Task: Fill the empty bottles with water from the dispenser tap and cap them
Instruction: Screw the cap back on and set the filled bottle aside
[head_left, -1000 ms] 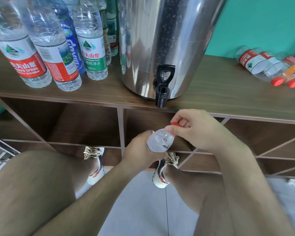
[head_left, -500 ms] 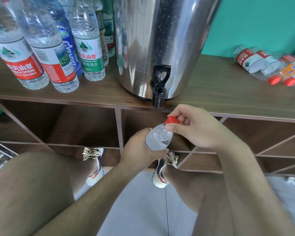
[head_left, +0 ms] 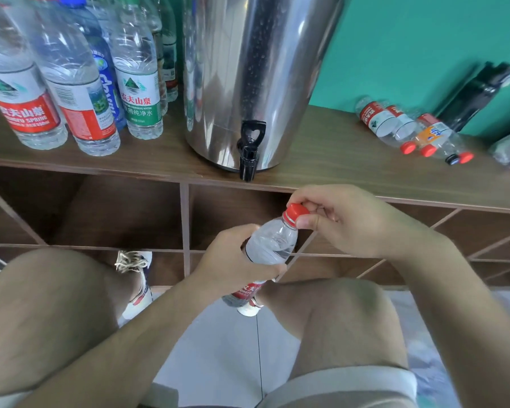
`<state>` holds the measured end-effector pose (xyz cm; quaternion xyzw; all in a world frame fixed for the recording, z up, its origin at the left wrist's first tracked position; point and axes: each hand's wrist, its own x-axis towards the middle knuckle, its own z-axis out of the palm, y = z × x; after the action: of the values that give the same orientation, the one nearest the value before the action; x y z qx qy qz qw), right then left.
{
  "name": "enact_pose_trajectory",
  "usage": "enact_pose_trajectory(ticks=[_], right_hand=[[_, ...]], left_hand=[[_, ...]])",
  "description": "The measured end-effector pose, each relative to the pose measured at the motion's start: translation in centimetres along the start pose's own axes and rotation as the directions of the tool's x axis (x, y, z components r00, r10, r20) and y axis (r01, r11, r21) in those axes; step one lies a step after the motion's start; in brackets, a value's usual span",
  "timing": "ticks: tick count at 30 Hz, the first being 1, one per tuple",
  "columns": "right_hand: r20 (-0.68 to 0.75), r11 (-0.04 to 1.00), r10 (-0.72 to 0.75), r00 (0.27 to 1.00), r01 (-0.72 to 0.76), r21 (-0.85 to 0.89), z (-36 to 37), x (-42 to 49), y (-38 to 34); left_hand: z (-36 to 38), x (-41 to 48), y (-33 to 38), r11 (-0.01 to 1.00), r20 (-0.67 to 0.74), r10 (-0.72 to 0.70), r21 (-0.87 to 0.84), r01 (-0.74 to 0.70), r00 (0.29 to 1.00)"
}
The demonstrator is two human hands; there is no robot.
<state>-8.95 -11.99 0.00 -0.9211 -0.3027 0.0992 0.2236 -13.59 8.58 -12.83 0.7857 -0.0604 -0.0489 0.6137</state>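
Below the wooden counter's [head_left: 336, 154] front edge, the filled clear plastic bottle [head_left: 273, 244] is gripped by the left hand [head_left: 236, 260]; its red screw cap [head_left: 295, 211], half-hidden earlier, sits exposed, pinched by the right hand [head_left: 345, 222]: capping judged nearly done.

The dispenser [head_left: 256, 78] at twelve o'clock is polished steel, mirror-glossy and flecked with small specks. Its tap [head_left: 249, 151] is glossy black plastic. The shelf top [head_left: 336, 148] beneath looks like wood-grain board, brown and matt. The bottle [head_left: 273, 242] at centre is thin, shiny clear plastic, with a red plastic cap [head_left: 296, 212] and a glossy red film label [head_left: 246, 291]. The standing bottles [head_left: 71, 83] at ten o'clock and the lying bottles [head_left: 395, 122] at two o'clock are the same clear glossy plastic. The floor tiles [head_left: 218, 348] at six o'clock are smooth and pale with a faint sheen. The shorts [head_left: 351, 384] at five o'clock are pale matt cloth.
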Motion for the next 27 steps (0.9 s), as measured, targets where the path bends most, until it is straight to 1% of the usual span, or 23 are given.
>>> enact_pose_trajectory(ticks=[3, 5, 7, 10, 13, 15, 18, 22, 23, 25, 27], right_hand=[[0.02, 0.987, -0.071, 0.997, 0.073, -0.144, -1.8, -1.0, -1.8], [0.051, 0.975, -0.113, 0.992, 0.121, -0.189, -2.9, -1.3, -3.1], [0.088, 0.961, -0.151, 0.985, 0.167, -0.219, -3.7, -1.4, -4.2], [0.119, 0.929, -0.259, 0.959, 0.281, -0.241, -4.8, -1.1, -5.8], [0.153, 0.894, -0.34, 0.928, 0.37, -0.253, -5.9, -0.6, -7.5], [0.187, 0.875, -0.37, 0.91, 0.409, -0.258, -6.6, -0.3, -8.5], [0.227, 0.863, -0.388, 0.893, 0.438, -0.25, -7.4, -0.1, -9.8], [0.258, 0.832, -0.41, 0.875, 0.474, -0.287, -8.8, -0.4, -11.7], [0.268, 0.82, -0.399, 0.877, 0.472, -0.323, -9.1, -0.5, -12.3], [0.296, 0.806, -0.33, 0.896, 0.431, -0.406, -9.7, -0.6, -13.3], [0.301, 0.789, -0.281, 0.911, 0.398, -0.467, -10.4, -0.6, -14.1]], left_hand=[[0.0, -1.0, 1.5, 0.993, 0.085, -0.003, -0.116, 0.013, 0.996], [-0.3, -1.6, 2.3, 0.983, 0.141, -0.006, -0.179, 0.032, 0.99], [-0.9, -1.9, 3.1, 0.976, 0.2, 0.002, -0.216, 0.042, 0.98], [-2.1, -2.2, 3.9, 0.969, 0.312, 0.044, -0.244, 0.035, 0.949], [-3.4, -2.4, 4.8, 0.97, 0.364, 0.085, -0.244, 0.007, 0.927], [-4.1, -2.6, 5.3, 0.961, 0.384, 0.109, -0.276, 0.001, 0.917], [-5.2, -3.0, 6.1, 0.949, 0.389, 0.133, -0.314, -0.004, 0.912], [-6.2, -4.2, 7.3, 0.94, 0.38, 0.155, -0.341, -0.017, 0.912], [-6.3, -4.5, 7.7, 0.939, 0.385, 0.157, -0.342, -0.017, 0.91], [-6.1, -5.0, 8.5, 0.934, 0.39, 0.153, -0.356, -0.005, 0.908], [-6.1, -5.4, 9.5, 0.927, 0.357, 0.168, -0.374, -0.024, 0.919]])
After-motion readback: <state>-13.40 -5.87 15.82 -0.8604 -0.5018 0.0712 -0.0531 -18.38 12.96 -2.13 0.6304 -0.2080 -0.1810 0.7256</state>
